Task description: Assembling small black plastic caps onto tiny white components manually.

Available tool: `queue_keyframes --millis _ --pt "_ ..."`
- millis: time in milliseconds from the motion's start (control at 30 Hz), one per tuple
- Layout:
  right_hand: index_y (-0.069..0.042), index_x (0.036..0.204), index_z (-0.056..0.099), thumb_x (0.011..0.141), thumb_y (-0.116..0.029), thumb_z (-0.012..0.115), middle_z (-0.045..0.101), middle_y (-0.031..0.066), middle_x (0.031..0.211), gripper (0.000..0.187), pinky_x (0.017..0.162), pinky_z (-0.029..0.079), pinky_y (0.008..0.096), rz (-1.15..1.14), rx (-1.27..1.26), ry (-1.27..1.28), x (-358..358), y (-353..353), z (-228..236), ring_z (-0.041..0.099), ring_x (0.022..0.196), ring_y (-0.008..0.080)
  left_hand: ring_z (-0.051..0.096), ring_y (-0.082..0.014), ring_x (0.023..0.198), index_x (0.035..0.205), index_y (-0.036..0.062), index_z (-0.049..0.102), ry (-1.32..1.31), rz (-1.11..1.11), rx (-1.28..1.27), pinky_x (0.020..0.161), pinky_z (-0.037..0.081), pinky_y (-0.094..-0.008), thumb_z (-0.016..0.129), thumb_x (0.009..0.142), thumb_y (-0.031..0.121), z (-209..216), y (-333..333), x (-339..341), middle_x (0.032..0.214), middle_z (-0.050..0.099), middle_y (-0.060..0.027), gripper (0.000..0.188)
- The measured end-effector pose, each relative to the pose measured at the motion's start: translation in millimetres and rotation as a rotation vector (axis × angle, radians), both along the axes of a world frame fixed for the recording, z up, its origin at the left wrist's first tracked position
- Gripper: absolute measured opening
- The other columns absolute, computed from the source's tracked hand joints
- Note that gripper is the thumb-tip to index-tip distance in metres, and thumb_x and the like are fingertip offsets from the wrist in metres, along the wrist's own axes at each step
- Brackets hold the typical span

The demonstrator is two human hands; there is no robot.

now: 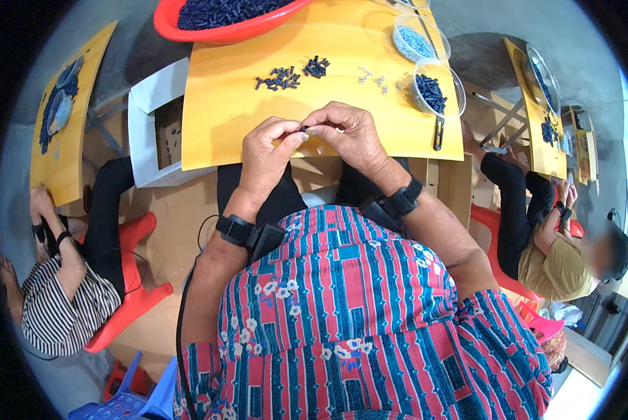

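Over the near edge of the yellow table (237,133), my left hand (266,150) and my right hand (352,136) meet fingertip to fingertip. Both are closed in a pinch on a tiny dark piece (304,128), mostly hidden by the fingers. Something small and pale shows by the right fingertips, too small to name. Beyond my hands lie two loose piles of short dark cylindrical pieces, a wider pile (279,78) and a tighter pile (316,66). To their right, several small clear pieces (373,78) are scattered.
A red basin (258,31) of dark pieces stands at the far left. On the right are a clear tub (459,94) of dark pieces, a tub of blue beads (413,43) and a black-handled tool (438,133). A white box (142,115) adjoins the table's left. People sit at both sides.
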State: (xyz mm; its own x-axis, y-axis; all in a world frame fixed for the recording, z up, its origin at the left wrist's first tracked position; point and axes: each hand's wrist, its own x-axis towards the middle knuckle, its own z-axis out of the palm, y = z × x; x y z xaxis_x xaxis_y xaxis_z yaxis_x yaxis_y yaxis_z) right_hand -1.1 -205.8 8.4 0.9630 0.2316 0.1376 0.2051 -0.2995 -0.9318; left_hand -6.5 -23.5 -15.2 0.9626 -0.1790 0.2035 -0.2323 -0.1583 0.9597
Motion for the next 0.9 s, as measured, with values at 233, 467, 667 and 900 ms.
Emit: queue_keyframes --millis 233,467,667,900 --pt "-0.002 0.090 0.071 0.081 -0.002 0.069 0.064 0.0013 0.081 0.009 0.069 0.048 0.0217 -0.056 0.043 0.078 -4.5 -4.1 3.5 0.058 0.074 0.0065 0.062 -0.0240 0.073 0.081 0.0003 0.066 -0.175 -0.039 0.204 0.068 0.050 -0.0321 0.071 0.076 0.005 12.0 -6.3 5.9 0.077 0.063 -0.0102 0.009" --pt "-0.004 0.091 0.071 0.077 -0.007 0.070 0.066 0.0114 0.080 0.015 0.064 0.052 0.0310 -0.282 -0.251 -0.077 2.3 -35.8 -11.5 0.065 0.067 0.0214 0.061 -0.0184 0.073 0.084 -0.0012 0.066 -0.097 -0.070 0.183 0.069 0.049 -0.0286 0.068 0.080 0.004 5.3 -10.4 1.2 0.078 0.063 -0.0092 0.007" --pt "-0.005 0.093 0.069 0.081 -0.013 0.067 0.065 0.0154 0.079 0.014 0.063 0.051 0.0378 -0.447 -0.505 -0.194 21.0 -60.6 -2.6 0.063 0.068 0.0301 0.062 -0.0207 0.072 0.082 0.0005 0.067 -0.098 -0.071 0.162 0.067 0.049 -0.0309 0.070 0.076 0.006 9.9 -10.4 -0.8 0.076 0.063 -0.0089 0.008" --pt "-0.005 0.091 0.069 0.080 -0.008 0.062 0.066 0.0161 0.081 0.013 0.067 0.052 0.0409 -0.436 -0.650 -0.208 37.7 -64.5 -2.4 0.065 0.072 0.0326 0.062 -0.0213 0.073 0.082 0.0012 0.068 -0.092 -0.076 0.173 0.068 0.049 -0.0315 0.071 0.076 0.006 12.1 -8.8 -3.8 0.076 0.064 -0.0090 0.009"
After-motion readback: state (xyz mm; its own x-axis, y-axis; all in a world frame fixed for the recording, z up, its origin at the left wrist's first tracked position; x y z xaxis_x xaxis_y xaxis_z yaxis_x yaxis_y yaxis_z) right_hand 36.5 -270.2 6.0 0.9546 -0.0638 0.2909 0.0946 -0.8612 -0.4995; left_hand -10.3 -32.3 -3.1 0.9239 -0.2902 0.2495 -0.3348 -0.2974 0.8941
